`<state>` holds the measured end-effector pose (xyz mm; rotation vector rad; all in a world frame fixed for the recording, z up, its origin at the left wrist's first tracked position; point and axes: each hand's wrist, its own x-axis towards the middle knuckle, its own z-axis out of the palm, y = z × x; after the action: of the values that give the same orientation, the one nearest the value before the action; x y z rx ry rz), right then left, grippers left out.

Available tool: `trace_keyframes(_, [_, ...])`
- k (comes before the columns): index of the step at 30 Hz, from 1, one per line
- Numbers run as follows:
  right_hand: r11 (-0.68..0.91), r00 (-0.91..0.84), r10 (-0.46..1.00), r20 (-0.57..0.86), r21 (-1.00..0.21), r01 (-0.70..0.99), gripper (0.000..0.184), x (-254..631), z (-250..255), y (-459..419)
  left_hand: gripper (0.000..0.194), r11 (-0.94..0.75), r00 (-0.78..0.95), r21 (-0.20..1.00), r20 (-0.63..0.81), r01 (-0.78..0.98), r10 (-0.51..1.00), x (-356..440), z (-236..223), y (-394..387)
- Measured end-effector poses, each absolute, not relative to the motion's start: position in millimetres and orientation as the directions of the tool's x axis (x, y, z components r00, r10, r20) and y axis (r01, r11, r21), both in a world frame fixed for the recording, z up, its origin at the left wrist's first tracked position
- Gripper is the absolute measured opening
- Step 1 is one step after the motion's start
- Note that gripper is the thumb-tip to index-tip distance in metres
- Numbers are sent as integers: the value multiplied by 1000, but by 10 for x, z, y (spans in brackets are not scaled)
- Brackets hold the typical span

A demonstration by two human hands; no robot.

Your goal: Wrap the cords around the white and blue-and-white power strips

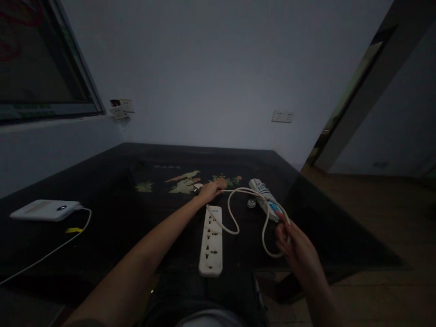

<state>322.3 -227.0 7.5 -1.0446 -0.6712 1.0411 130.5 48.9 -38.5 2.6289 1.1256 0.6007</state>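
A white power strip (pixel 210 243) lies lengthwise on the dark table, its sockets facing up. From its far end runs a white cord (pixel 235 213), which loops loosely to the right. My left hand (pixel 210 190) is closed on the cord beyond the strip, beside the cord's plug (pixel 198 186). At the right, my right hand (pixel 294 240) has its fingers closed around a loop of the same cord. Just behind that hand sits a second power strip (pixel 264 197) with its cord wrapped around it; its plug (pixel 251 203) rests alongside.
A white power bank (pixel 46 210) with a thin cable stands at the left, near a yellow scrap (pixel 74 230). Painted birds and flowers decorate the black table (pixel 153 156). Wall sockets (pixel 282 116) are on the back wall, and a loose socket (pixel 119 111) hangs in the left corner.
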Motion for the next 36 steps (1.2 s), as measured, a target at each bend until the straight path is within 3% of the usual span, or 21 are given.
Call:
trace_keyframes(5, [177,524,851,-32,-922,-345,44,3166,-39,-2379,22,-723,672,364,278,587,687,1259,-366,442])
trace_keyframes(10, [176,651,753,96,-983,-59,58,3302,-235,-2424,36,-753,700,387,300,532,648,1089,-254,330])
trace_keyframes(13, [156,699,676,233,-972,173,65,3365,-289,-2452,40,-715,628,428,350,553,695,829,-170,202])
trace_keyframes(15, [141,707,591,388,-913,383,62,3341,-251,-2496,38,-634,526,526,361,567,770,596,-127,48])
trace_keyframes(18, [119,603,443,663,-710,694,49,3200,-135,-2570,34,-513,452,622,271,592,850,269,-110,-338])
trace_keyframes(20, [168,460,483,745,-595,786,31,3048,-87,-2579,36,-444,440,646,182,621,879,155,-139,-673])
trace_keyframes(22, [269,300,634,713,-567,779,19,2860,-100,-2520,43,-432,469,638,124,637,874,167,-190,-1004])
trace_keyframes(26, [321,84,838,539,-611,723,22,2465,-257,-2228,56,-411,396,526,149,744,906,442,-272,-1428])
trace_keyframes(32, [215,49,919,392,-602,769,15,2199,-435,-1919,52,-348,331,468,121,812,936,664,-261,-1452])
trace_keyframes(36, [211,94,909,405,-645,734,31,2145,-499,-1907,51,-309,307,515,92,800,947,667,-298,-1422])
